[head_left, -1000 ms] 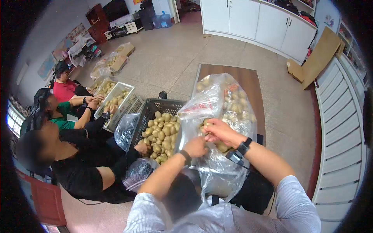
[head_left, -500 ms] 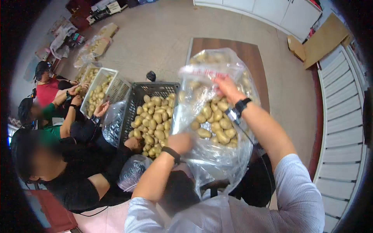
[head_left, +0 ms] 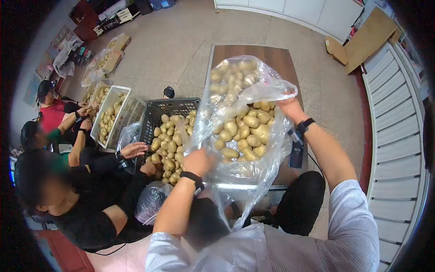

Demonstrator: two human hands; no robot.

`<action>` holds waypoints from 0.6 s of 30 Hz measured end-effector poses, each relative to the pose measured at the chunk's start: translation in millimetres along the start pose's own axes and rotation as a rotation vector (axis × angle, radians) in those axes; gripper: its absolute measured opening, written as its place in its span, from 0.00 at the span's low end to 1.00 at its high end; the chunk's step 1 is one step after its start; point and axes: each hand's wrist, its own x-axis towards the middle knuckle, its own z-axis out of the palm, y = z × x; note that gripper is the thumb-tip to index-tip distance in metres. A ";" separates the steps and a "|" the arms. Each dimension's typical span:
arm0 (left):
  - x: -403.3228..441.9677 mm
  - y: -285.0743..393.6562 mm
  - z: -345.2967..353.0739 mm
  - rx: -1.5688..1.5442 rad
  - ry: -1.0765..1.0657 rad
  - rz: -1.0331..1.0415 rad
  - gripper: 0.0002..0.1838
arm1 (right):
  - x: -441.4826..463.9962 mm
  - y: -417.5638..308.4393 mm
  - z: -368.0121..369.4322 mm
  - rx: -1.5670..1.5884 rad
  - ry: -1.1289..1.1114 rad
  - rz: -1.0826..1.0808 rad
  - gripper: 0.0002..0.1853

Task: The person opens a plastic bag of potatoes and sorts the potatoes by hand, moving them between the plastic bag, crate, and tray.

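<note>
A large clear plastic bag [head_left: 226,97] of potatoes [head_left: 247,131] lies on a brown table [head_left: 281,63], its mouth spread wide. My right hand [head_left: 292,108] is closed on the bag's edge at the right and lifts it. On the left side of the bag is my left hand [head_left: 198,162], smeared by motion; its fingers cannot be made out. Left of the bag stands a dark crate [head_left: 171,105] full of potatoes.
A co-worker in black [head_left: 86,217] sits at the left with hands at the dark crate. Beyond are a white crate [head_left: 136,106] and two more people. A wrapped bundle [head_left: 152,201] lies near the co-worker's lap. White cabinets [head_left: 308,16] line the back.
My right hand has moved right and pulled the bag's edge with it, uncovering more potatoes. My left hand has shifted left. A co-worker's hand has come nearer the dark crate.
</note>
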 end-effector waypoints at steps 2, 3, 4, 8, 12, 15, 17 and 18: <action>-9.9 17.4 9.9 -0.136 0.241 0.180 0.20 | -27.6 -78.3 -45.3 0.208 -0.065 0.233 0.20; -14.5 25.6 11.1 -0.134 0.250 0.175 0.20 | -36.2 -90.6 -54.5 0.211 -0.062 0.224 0.20; -19.0 34.7 10.8 -0.230 0.225 0.328 0.20 | -43.1 -100.4 -61.1 0.150 -0.100 0.148 0.20; -24.2 51.0 48.0 -0.223 0.179 0.540 0.24 | -68.3 -123.8 -78.5 0.077 -0.024 -0.057 0.19; -37.1 58.0 40.5 -0.082 -0.008 0.544 0.26 | -67.5 -170.5 -128.1 0.134 0.065 0.078 0.23; -35.7 62.0 42.6 0.036 -0.139 0.570 0.28 | -39.4 -180.4 -141.0 0.026 -0.009 0.139 0.24; -40.2 69.0 37.7 0.053 -0.266 0.543 0.27 | -39.9 -167.0 -120.7 -0.060 -0.117 0.184 0.24; -40.1 66.6 47.0 0.049 -0.271 0.551 0.27 | -37.8 -155.2 -101.2 -0.094 -0.180 0.158 0.24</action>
